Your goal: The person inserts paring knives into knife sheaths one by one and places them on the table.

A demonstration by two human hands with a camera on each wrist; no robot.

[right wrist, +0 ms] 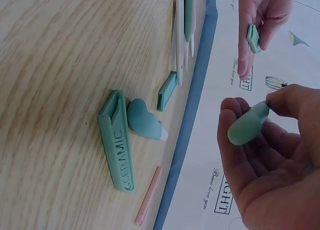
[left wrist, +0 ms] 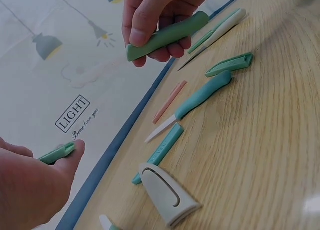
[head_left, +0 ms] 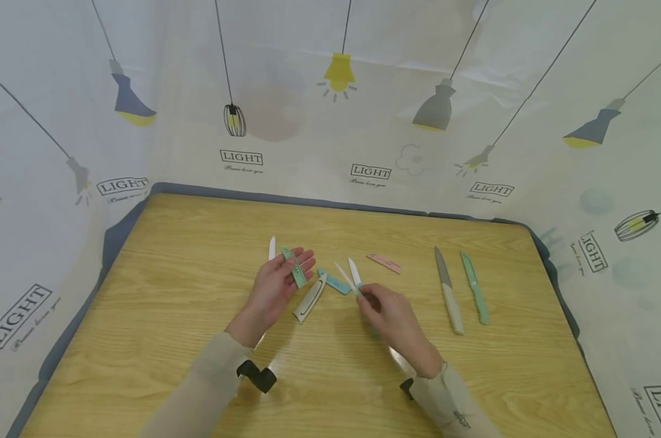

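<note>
Above a wooden tabletop (head_left: pixel 330 377), a green-handled knife (left wrist: pixel 167 37) is grasped in the right hand (head_left: pixel 393 315), and a green sheath (head_left: pixel 294 269) is pinched in the left hand (head_left: pixel 269 289); blade (head_left: pixel 347 279) and sheath are best aligned squarely, fingers (head_left: pixel 309 264) kept clear

The held sheath (head_left: pixel 295 269) left of centre is green, the tabletop (head_left: pixel 171 292) yellowish wood-grain; that whitish backdrop (head_left: pixel 303 36) up top is printed with grey, blue and yellow lamps (head_left: pixel 339 68).
</note>
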